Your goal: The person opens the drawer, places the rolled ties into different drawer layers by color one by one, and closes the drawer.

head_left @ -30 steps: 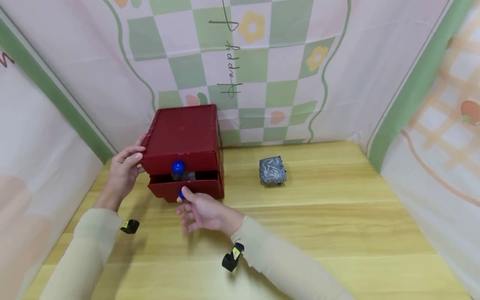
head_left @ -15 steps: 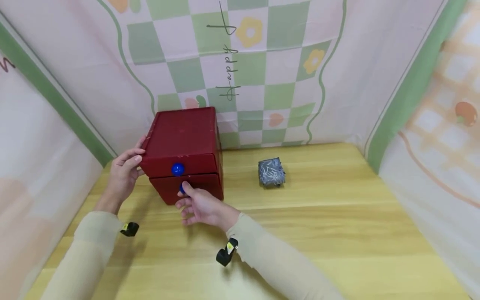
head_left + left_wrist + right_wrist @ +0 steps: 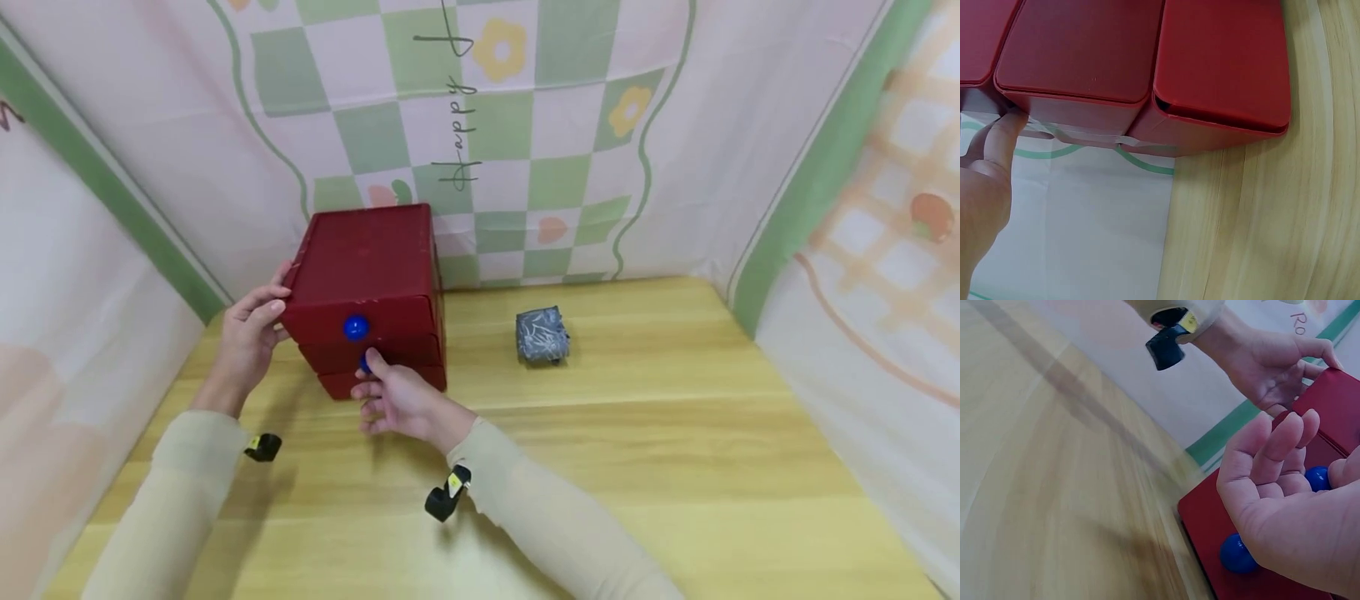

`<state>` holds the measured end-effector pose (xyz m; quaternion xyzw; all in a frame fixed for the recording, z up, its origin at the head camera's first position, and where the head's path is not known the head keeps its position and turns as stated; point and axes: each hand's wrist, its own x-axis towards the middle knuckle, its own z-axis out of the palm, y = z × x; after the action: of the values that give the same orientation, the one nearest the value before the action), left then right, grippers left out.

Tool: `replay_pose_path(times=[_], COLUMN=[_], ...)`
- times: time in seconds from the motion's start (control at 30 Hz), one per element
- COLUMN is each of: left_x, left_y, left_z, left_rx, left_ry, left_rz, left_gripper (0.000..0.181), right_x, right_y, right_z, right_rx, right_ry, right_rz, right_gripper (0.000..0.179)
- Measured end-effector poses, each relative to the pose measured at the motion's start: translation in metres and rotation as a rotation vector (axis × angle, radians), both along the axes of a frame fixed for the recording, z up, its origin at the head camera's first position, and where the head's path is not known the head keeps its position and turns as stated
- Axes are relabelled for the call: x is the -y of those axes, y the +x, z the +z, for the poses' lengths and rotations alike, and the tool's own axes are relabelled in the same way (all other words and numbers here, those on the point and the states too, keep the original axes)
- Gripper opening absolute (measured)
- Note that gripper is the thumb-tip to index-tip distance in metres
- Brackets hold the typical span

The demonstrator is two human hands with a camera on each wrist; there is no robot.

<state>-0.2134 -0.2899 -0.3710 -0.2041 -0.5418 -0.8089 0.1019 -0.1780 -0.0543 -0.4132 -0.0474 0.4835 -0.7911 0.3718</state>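
A dark red drawer unit [image 3: 363,254] stands at the left back of the table. Its top drawer has a blue knob [image 3: 356,327]. My right hand [image 3: 401,398] pinches the middle drawer's knob [image 3: 1317,478], thumb on it and the other fingers loosely bent. That drawer's front [image 3: 1082,47] is now pushed in under the top one. Below it, the bottom drawer's knob [image 3: 1238,553] shows in the right wrist view; in the head view the right hand hides it. My left hand [image 3: 251,333] rests against the unit's left side, thumb at the front corner.
A small squarish grey bundle with white leaf-like lines [image 3: 542,335] lies on the wooden table [image 3: 637,433], right of the unit. Printed cloth walls [image 3: 495,150] stand behind and at both sides. Each sleeve carries a black strap-like device [image 3: 447,492].
The middle drawer, partly out a second ago with something pale inside, has slid back into the unit along with my right hand. My left hand stays at the unit's side.
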Motion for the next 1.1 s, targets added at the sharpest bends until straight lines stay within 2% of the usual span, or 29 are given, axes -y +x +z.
replay_pose_path(times=[0.1, 0.3, 0.63, 0.73, 0.93, 1.1], left_x=[0.005, 0.003, 0.002, 0.002, 0.003, 0.003], left_y=[0.002, -0.001, -0.002, -0.002, -0.003, -0.003], left_z=[0.003, 0.004, 0.004, 0.003, 0.001, 0.001], left_rx=[0.018, 0.034, 0.036, 0.031, 0.022, 0.020], left_ry=[-0.015, -0.035, -0.037, -0.032, -0.025, -0.030], left_rz=[0.015, 0.022, 0.025, 0.023, 0.014, 0.020], left_gripper=[0.026, 0.024, 0.024, 0.024, 0.025, 0.024], right_x=[0.004, 0.002, -0.006, -0.010, -0.025, -0.032], right_y=[-0.003, -0.008, -0.012, -0.012, -0.011, -0.010], right_z=[0.001, -0.002, -0.002, -0.007, -0.022, -0.029], right_rx=[0.016, 0.030, 0.010, 0.002, -0.019, 0.021], right_ry=[-0.014, -0.034, 0.008, 0.026, 0.128, 0.159], right_rz=[0.009, 0.031, 0.089, 0.124, 0.212, 0.254], right_gripper=[0.039, 0.040, 0.046, 0.048, 0.041, 0.060])
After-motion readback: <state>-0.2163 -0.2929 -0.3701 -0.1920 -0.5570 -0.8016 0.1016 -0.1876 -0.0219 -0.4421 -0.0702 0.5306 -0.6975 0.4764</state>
